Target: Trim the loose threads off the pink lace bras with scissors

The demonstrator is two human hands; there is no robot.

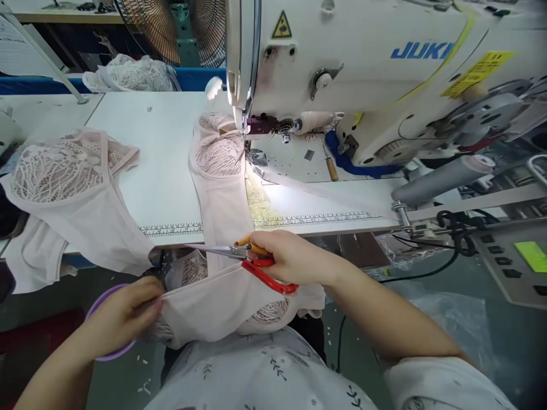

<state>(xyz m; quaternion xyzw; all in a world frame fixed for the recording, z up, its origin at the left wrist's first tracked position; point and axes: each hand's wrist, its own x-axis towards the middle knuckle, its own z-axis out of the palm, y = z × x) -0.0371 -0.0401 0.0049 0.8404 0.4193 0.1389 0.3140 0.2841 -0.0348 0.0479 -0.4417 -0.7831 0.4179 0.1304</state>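
Observation:
With my right hand I grip a pair of scissors with red handles, an orange band around part of them and their blades pointing left. The blades lie above a pale pink bra that hangs over the table's front edge into my lap. My left hand pinches the left end of this bra between thumb and fingers. Another pale pink bra part with a lace cup lies under the needle area of the sewing machine and runs down toward my lap.
More pink lace bras lie at the left, over the table edge. A white lace pile and a fan stand behind. A ruler strip runs along the front edge. A purple-rimmed bin sits below my left hand.

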